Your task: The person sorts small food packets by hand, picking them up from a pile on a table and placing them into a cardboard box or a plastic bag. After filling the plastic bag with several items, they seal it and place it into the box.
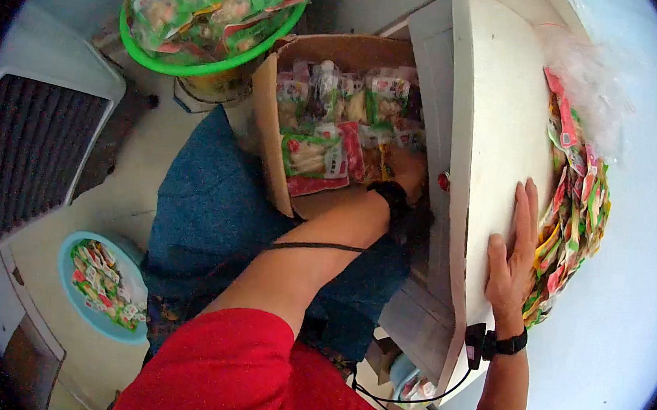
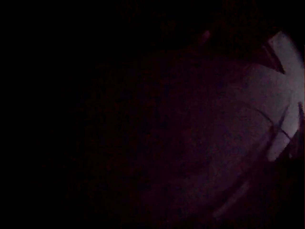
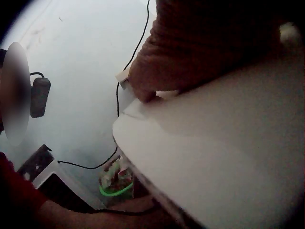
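My left hand point(image 1: 409, 169) reaches into a cardboard box point(image 1: 265, 108), low at its right side. Clear plastic packs of food point(image 1: 313, 156) with green, white and red labels fill the box around it. The fingers are mostly hidden among the packs, and I cannot tell whether they grip one. Almost everything in the left wrist view is dark. My right hand point(image 1: 511, 262) rests on the white tabletop point(image 1: 498, 126), fingers extended. Beside it lies a long pile of colourful snack packets point(image 1: 572, 220). The right wrist view shows that hand on the pale table surface point(image 3: 200, 138).
A green-rimmed basket point(image 1: 175, 69) heaped with packs stands behind the box. On the floor at left is a light blue basin point(image 1: 78, 303) of small packets. A white appliance with a dark grille point(image 1: 41, 154) stands at left. Clear plastic bags point(image 1: 592, 96) lie on the table's far end.
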Demonstrator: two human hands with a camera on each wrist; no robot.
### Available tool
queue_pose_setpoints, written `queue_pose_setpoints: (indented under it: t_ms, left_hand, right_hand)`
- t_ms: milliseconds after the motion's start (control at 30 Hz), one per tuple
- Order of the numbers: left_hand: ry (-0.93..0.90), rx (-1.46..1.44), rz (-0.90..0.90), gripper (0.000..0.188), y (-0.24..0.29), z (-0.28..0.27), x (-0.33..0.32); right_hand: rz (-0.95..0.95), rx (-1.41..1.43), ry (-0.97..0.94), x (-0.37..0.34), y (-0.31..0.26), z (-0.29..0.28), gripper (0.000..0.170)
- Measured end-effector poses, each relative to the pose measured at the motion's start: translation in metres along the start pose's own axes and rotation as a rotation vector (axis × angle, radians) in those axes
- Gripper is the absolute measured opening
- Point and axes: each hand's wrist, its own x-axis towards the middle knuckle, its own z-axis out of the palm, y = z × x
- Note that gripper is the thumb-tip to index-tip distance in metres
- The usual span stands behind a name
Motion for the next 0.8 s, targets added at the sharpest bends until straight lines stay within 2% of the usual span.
queue_pose_setpoints:
  t_ms: [67,267,400,433,500,533,600,633,700,733,767,800]
  left_hand:
    - [-0.019,0.077,0.085,0.015,0.006,-0.003,-0.007]
    - [-0.241,0.461,0.447,0.017,0.019,-0.032,-0.020]
    - [-0.301,0.654,0.511,0.018,0.030,-0.057,-0.016]
    - [-0.320,0.632,0.481,0.018,0.031,-0.064,-0.013]
    - [-0.381,0.446,0.303,0.019,0.031,-0.082,-0.010]
    - [-0.429,0.159,0.091,0.020,0.028,-0.091,-0.005]
    - [-0.362,-0.500,-0.336,0.022,0.011,-0.112,0.021]
    - [-0.213,-0.533,-0.340,0.027,0.085,-0.128,-0.028]
    - [0.073,-0.367,-0.181,0.039,0.148,-0.147,-0.054]
    - [0.209,-0.175,-0.007,0.045,0.164,-0.148,-0.053]
    - [0.210,-0.170,0.340,0.046,0.200,-0.147,-0.084]
    - [0.316,0.041,0.551,0.049,0.179,-0.166,-0.047]
  right_hand:
    - [0.011,0.009,0.001,0.000,-0.003,-0.001,0.069]
    - [-0.029,-0.010,0.038,-0.002,0.003,0.001,0.069]
    - [-0.048,-0.013,0.094,-0.006,0.007,0.001,0.067]
    - [-0.043,0.002,0.103,-0.006,0.005,0.001,0.066]
    - [-0.056,0.007,0.123,-0.007,0.006,0.001,0.066]
    - [-0.059,0.010,0.134,-0.008,0.007,0.002,0.066]
    - [-0.086,0.010,0.164,-0.010,0.012,0.006,0.066]
    - [-0.096,0.006,0.182,-0.010,0.016,0.008,0.067]
    - [-0.096,-0.004,0.214,-0.010,0.017,0.011,0.065]
    - [-0.099,-0.004,0.226,-0.012,0.018,0.013,0.065]
    - [-0.106,-0.004,0.240,-0.012,0.019,0.014,0.065]
    - [-0.105,0.005,0.246,-0.013,0.019,0.014,0.065]
